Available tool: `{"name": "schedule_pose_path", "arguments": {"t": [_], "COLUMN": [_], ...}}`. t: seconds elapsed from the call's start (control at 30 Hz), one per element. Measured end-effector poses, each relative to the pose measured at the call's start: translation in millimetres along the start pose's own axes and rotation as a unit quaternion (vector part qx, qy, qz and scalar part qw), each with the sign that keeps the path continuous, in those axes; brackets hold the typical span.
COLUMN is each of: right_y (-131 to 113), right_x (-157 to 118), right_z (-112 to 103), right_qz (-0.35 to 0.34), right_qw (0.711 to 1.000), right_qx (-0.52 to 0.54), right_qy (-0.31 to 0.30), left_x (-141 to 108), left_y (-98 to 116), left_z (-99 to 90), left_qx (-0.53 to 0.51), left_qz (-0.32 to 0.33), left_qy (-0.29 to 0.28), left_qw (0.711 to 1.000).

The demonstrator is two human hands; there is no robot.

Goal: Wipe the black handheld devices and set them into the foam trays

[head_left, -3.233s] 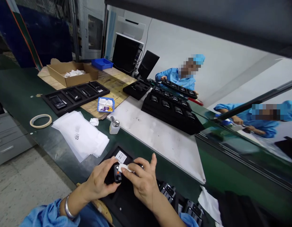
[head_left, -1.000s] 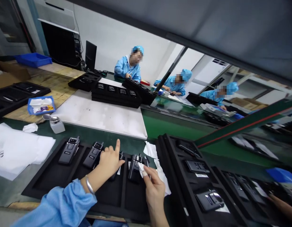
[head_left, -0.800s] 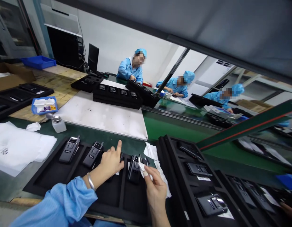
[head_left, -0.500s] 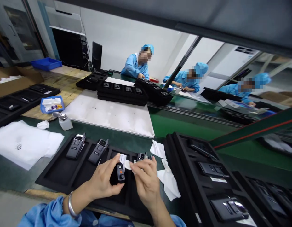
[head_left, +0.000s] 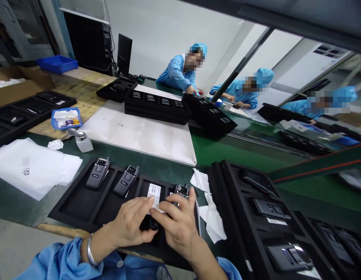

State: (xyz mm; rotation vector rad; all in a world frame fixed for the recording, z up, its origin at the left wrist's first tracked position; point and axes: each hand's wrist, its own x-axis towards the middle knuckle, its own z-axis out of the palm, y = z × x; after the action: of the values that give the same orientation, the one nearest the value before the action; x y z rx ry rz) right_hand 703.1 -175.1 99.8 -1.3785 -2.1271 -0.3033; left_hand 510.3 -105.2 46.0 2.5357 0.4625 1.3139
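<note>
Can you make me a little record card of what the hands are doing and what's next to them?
left hand: holds a black handheld radio, mostly hidden
right hand: fingers on the same radio
tray: black foam, with two other radios lying in it
beside the tray: crumpled white wipes, pump bottle
far side: co-worker in blue

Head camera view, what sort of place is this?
Most likely an electronics factory assembly line. A green conveyor belt runs past black foam trays of handheld radios, and a co-worker wears a blue gown and hair cap.
</note>
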Motion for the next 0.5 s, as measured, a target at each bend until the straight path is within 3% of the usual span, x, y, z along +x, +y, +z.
{"name": "schedule_pose_path", "arguments": {"t": [0.17, 0.37, 0.5], "right_y": [7, 24, 22], "right_x": [-8, -40, -55], "right_z": [-2, -10, -6], "right_qz": [-0.021, 0.092, 0.124], "right_qw": [1.0, 0.994, 0.988], "right_qx": [-0.009, 0.019, 0.04], "right_qy": [-0.011, 0.062, 0.079], "left_x": [0, 2, 3], "left_y": [2, 4, 3], "left_z": [-1.2, 2.5, 7.7], "left_qx": [0.005, -0.014, -0.023], "left_qz": [0.006, 0.019, 0.033], "left_qy": [-0.002, 0.021, 0.03], "left_qw": [1.0, 0.999, 0.999]}}
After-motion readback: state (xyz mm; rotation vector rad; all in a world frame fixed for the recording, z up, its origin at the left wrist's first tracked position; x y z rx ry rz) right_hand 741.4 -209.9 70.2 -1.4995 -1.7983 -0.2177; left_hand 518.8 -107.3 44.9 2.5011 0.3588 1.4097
